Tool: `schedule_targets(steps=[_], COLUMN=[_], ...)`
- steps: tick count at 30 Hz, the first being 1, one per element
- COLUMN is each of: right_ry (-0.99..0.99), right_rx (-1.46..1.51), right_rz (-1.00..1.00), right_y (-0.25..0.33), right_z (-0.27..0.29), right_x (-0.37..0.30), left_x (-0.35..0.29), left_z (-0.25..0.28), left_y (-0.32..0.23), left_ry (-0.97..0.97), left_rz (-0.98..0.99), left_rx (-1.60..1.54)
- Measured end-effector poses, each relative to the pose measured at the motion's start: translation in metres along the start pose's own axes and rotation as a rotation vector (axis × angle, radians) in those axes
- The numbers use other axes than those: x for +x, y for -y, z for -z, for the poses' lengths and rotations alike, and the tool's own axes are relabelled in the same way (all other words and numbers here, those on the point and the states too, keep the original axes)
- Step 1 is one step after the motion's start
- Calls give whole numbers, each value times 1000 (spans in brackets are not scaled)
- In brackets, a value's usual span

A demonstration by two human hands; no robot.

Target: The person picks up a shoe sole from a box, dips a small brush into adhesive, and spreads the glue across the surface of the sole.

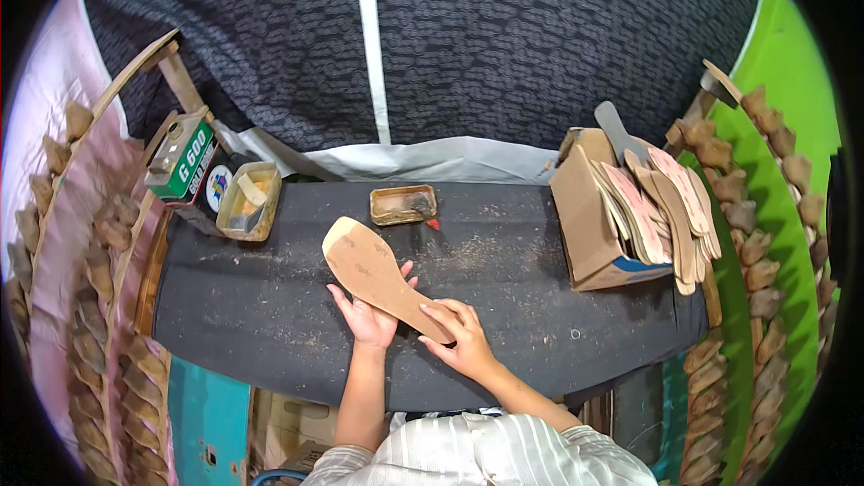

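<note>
A broad table draped in dark cloth [279, 306] fills the middle of the frame, specked with pale crumbs [237, 261]. Toward the left, I see a green-and-white rectangular metal can [184, 157] beside a yellowish rectangular tub [239, 235]; a small brown rectangular tray [396, 219] sits just above centre, and an open brown cardboard box [578, 216] stands at right.

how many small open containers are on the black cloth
2: a tub at back left beside the green can, and a tray at back middle, beyond the paddle-shaped wooden piece. Another could be hidden behind the cardboard box.
</note>
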State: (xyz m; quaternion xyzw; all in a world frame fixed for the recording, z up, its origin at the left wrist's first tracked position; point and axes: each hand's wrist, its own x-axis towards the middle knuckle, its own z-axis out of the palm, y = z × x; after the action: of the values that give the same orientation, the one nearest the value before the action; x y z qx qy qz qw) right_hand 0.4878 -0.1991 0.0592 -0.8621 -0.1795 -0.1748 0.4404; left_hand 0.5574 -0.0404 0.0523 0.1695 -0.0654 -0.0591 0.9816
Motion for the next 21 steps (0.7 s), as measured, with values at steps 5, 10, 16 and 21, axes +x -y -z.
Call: schedule_targets(steps=[5, 10, 16, 21], right_ry=[196, -179, -137, -126], right_rx=[30, 148, -41, -53], right_rz=[111, -148, -4, 46], right_y=[-2, -42, -81, -80], right_z=[9, 1, -17, -17], right_x=[28, 79, 143, 151], left_x=[5, 6, 11, 10], left_z=[17, 16, 15, 15], left_y=[-8, -10, -4, -3], left_ry=[-160, -166, -115, -70], left_rz=[-11, 43, 164, 182], left_rx=[-73, 3, 42, 25])
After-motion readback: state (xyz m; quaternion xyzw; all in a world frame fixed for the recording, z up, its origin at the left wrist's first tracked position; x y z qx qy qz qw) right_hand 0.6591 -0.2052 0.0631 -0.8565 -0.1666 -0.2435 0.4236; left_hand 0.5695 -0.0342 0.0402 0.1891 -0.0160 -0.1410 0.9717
